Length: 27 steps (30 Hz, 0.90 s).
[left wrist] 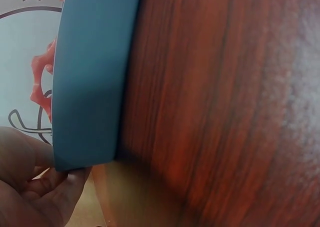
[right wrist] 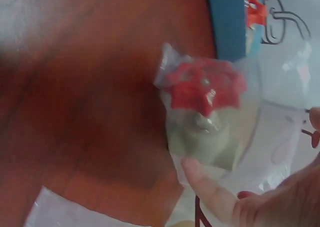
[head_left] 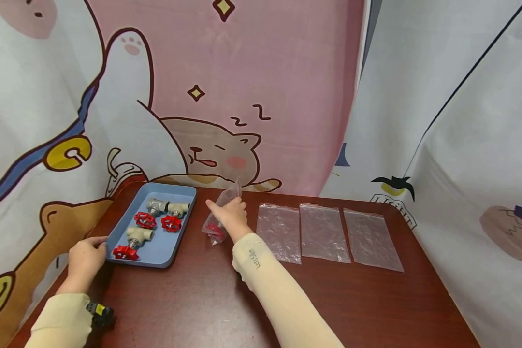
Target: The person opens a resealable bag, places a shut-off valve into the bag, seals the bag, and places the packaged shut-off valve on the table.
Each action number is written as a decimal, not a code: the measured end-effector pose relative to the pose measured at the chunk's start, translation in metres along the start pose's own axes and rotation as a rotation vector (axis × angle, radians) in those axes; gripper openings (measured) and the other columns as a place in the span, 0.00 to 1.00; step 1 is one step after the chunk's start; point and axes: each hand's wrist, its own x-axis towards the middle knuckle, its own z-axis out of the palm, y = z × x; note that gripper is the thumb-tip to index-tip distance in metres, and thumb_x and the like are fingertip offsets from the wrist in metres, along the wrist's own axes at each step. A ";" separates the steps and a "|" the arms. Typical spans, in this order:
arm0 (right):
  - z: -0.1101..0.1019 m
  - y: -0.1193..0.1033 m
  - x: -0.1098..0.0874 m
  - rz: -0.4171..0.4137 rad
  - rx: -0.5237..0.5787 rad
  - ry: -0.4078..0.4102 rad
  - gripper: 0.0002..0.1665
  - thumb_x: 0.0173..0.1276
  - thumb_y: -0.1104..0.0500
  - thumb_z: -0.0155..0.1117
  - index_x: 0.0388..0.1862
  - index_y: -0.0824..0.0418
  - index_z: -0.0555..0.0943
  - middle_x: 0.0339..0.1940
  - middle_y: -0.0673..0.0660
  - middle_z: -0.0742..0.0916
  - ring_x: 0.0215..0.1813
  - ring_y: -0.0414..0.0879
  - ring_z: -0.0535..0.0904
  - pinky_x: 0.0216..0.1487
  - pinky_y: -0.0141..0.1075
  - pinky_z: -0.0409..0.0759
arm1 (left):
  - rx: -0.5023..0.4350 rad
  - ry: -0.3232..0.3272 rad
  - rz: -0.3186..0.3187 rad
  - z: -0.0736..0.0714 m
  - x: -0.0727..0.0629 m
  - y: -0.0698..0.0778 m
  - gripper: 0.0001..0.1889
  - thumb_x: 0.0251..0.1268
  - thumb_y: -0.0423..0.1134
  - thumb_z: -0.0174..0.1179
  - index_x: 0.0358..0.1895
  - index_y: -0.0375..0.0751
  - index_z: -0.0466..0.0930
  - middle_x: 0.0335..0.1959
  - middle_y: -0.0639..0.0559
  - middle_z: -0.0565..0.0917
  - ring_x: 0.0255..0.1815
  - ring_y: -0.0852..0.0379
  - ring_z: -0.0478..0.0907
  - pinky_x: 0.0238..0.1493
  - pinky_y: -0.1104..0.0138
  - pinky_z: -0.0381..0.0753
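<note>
My left hand point(head_left: 86, 258) grips the near left corner of a blue tray point(head_left: 163, 263); in the left wrist view, fingers point(left wrist: 70, 187) curl under that corner. Inside the tray sit several valves with red handwheels, among them a metal-bodied valve point(head_left: 156, 207) and a beige one point(head_left: 139, 235). Just right of the tray, my right hand point(head_left: 232, 215) is over a clear plastic bag point(head_left: 208, 225), its thumb spread out to the left. The bag holds a beige valve point(right wrist: 205, 142) with a red handwheel point(right wrist: 205, 87). One extended finger point(right wrist: 200, 179) touches the bag beside the valve body.
Flat clear bags lie in a row right of my right hand: a left one point(head_left: 278, 232), a middle one point(head_left: 324, 232) and a right one point(head_left: 371, 239). The brown table point(head_left: 191, 309) ends at a printed curtain point(head_left: 287, 96) behind and along both sides.
</note>
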 end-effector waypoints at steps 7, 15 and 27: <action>0.009 0.005 -0.004 0.063 -0.021 -0.076 0.54 0.55 0.40 0.67 0.68 0.70 0.56 0.62 0.71 0.69 0.60 0.63 0.72 0.60 0.51 0.72 | -0.006 0.017 0.023 0.001 0.001 -0.001 0.18 0.69 0.35 0.45 0.53 0.27 0.76 0.52 0.24 0.75 0.40 0.38 0.70 0.31 0.61 0.66; 0.013 0.013 0.009 0.106 0.117 -0.131 0.39 0.59 0.58 0.62 0.65 0.70 0.58 0.54 0.70 0.75 0.44 0.58 0.80 0.31 0.45 0.84 | -0.015 -0.016 -0.020 0.000 0.000 -0.002 0.18 0.71 0.36 0.44 0.56 0.27 0.75 0.55 0.23 0.73 0.45 0.35 0.70 0.37 0.53 0.71; 0.023 0.036 0.016 0.104 0.749 -0.465 0.38 0.58 0.76 0.43 0.69 0.68 0.52 0.48 0.67 0.77 0.46 0.58 0.81 0.50 0.56 0.78 | -0.001 0.019 0.016 0.001 -0.003 -0.002 0.17 0.69 0.34 0.45 0.53 0.26 0.76 0.53 0.23 0.74 0.46 0.34 0.72 0.37 0.52 0.71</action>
